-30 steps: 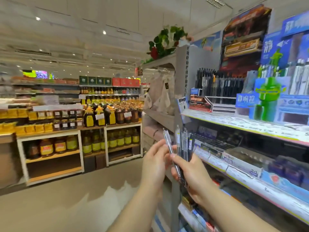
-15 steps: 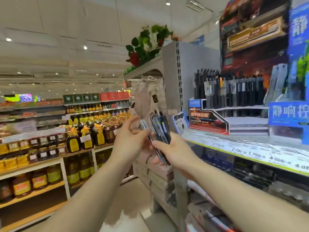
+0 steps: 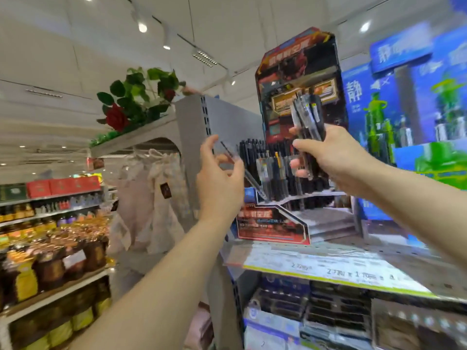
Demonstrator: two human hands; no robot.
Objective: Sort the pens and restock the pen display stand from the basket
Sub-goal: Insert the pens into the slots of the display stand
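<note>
My right hand (image 3: 336,157) grips a bundle of several dark pens (image 3: 307,114), held upright in front of the red and black pen display stand (image 3: 273,228). My left hand (image 3: 217,180) pinches a single clear-barrelled pen (image 3: 252,181), blurred, whose lower end points at the stand's left side. The stand sits on the top shelf (image 3: 328,269) and holds rows of black pens (image 3: 267,162) upright in its tiers. The two hands are apart. No basket is in view.
A blue and green pen display (image 3: 429,152) stands to the right of the red one. Boxed stationery fills the shelf below (image 3: 316,309). The grey shelf end panel (image 3: 194,127) carries hanging bags (image 3: 156,188). Bottles line shelves across the aisle (image 3: 50,261).
Both hands rose and moved right towards the display stand. My left hand drew one pen clear of the bundle; earlier the hands were together. The view turned towards the shelf.
</note>
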